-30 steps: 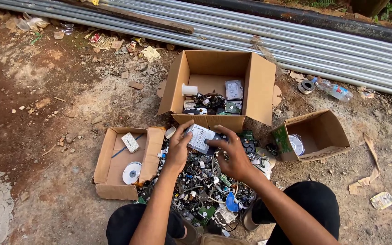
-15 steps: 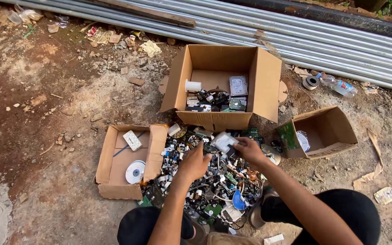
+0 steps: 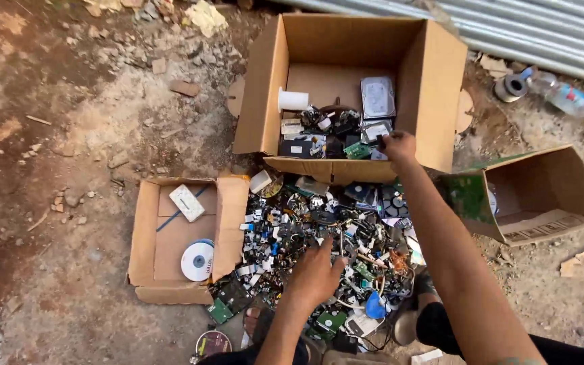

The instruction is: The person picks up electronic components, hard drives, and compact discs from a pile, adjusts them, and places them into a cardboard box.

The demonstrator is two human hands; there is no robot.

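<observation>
**Sorting scrap between the boxes**

My right hand (image 3: 399, 145) reaches out over the front edge of the big cardboard box (image 3: 265, 88) ahead of me, the fingers curled together around a small dark part (image 3: 380, 141); I cannot tell just what the part is. Under that hand, inside the box, lie a silver hard drive (image 3: 378, 96), a white roll (image 3: 293, 101) and a cluster of dark components and small green boards.

My left hand (image 3: 313, 277) lies flat on the heap of electronic scrap (image 3: 319, 230) on the ground between my knees, fingers loosely spread and pressing down into the loose bits, with nothing pinched between them. The heap is a tangle of connectors, wires, chips, green circuit boards and a blue piece near its right side.

To my left sits a low cardboard box (image 3: 147, 243) with its flap open, holding a white disc (image 3: 197, 261) and a small white rectangular device (image 3: 187, 202). To my right a smaller cardboard box (image 3: 562, 186) lies tipped on its side, a green circuit board (image 3: 466, 196) leaning at its mouth. Beyond it, near the corrugated metal sheets (image 3: 528, 27), lie a plastic bottle (image 3: 566, 98) and a roll of tape (image 3: 508, 86) on the dirt.
</observation>
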